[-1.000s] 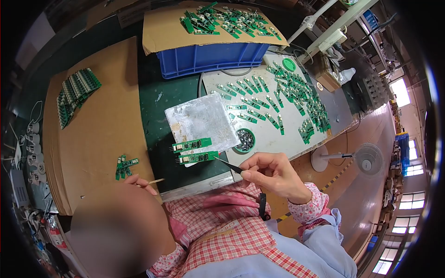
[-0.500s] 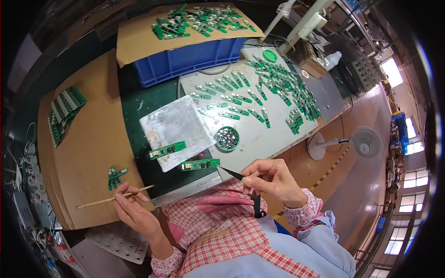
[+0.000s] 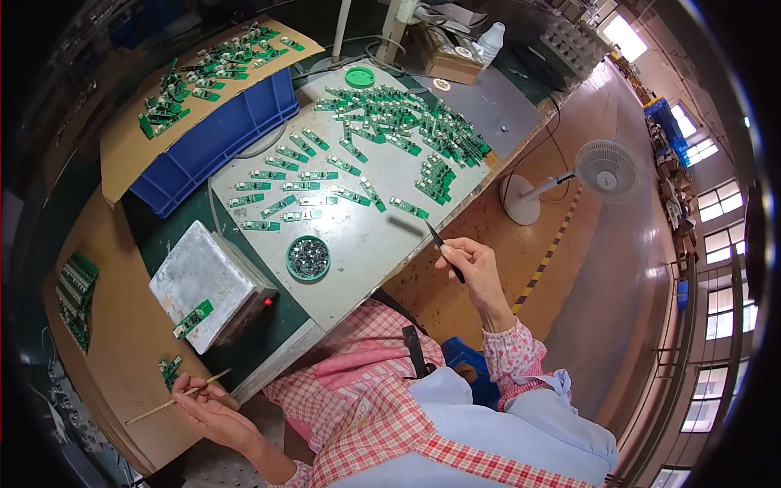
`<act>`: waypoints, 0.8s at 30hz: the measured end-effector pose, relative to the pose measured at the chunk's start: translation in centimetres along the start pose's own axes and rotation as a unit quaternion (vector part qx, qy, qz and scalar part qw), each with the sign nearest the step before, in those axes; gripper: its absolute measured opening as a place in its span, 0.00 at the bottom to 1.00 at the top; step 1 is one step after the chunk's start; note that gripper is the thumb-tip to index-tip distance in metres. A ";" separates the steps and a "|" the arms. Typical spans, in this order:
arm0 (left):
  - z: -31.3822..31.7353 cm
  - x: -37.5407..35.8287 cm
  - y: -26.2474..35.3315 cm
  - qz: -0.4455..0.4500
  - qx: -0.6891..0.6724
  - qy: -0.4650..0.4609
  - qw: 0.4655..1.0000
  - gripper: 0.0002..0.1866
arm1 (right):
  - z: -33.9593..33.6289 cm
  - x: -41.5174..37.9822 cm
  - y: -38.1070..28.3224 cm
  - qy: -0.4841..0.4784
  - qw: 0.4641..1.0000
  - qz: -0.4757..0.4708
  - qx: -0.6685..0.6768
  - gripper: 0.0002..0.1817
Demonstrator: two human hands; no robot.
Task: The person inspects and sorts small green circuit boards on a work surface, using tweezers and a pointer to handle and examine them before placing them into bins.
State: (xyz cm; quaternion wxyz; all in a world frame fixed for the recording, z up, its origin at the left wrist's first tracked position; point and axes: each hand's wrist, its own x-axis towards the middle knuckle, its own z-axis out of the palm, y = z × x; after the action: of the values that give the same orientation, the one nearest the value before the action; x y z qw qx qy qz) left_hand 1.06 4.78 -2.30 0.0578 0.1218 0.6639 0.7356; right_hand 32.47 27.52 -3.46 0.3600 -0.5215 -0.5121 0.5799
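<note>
My right hand (image 3: 473, 268) is closed round black tweezers (image 3: 447, 251) above the table's near edge. The tweezers' tips meet one end of a green circuit board (image 3: 409, 207), with a dark shadow below it on the grey surface. My left hand (image 3: 210, 413) grips a thin wooden stick (image 3: 175, 400) between thumb and fingers, over the cardboard at lower left. Just beyond those fingers lie a few small green boards (image 3: 170, 370). A single circuit board (image 3: 193, 319) rests on the silver metal block (image 3: 194, 268), whose side shows a red light.
A round green dish (image 3: 308, 279) holds small metallic parts. Circuit boards lie in rows and a dense heap (image 3: 443, 130) on the grey tabletop (image 3: 358, 260). More boards sit on cardboard over a blue crate (image 3: 220, 130). A fan (image 3: 606, 175) stands on the floor at right.
My right hand has carried the circuit board from beside the metal block to the end of the laid-out boards. My view has turned right; my left hand still has the stick.
</note>
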 end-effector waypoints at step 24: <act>-0.4 -0.1 0.4 0.009 0.005 0.010 1.000 0.20 | -2.5 -1.6 -0.2 0.045 0.995 0.028 -0.080 0.11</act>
State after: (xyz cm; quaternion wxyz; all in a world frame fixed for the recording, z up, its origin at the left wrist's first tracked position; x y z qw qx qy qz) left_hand 1.14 4.35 -1.97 0.0433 0.1207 0.6669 0.7340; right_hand 35.25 26.59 -2.73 0.3231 -0.5888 -0.5252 0.5226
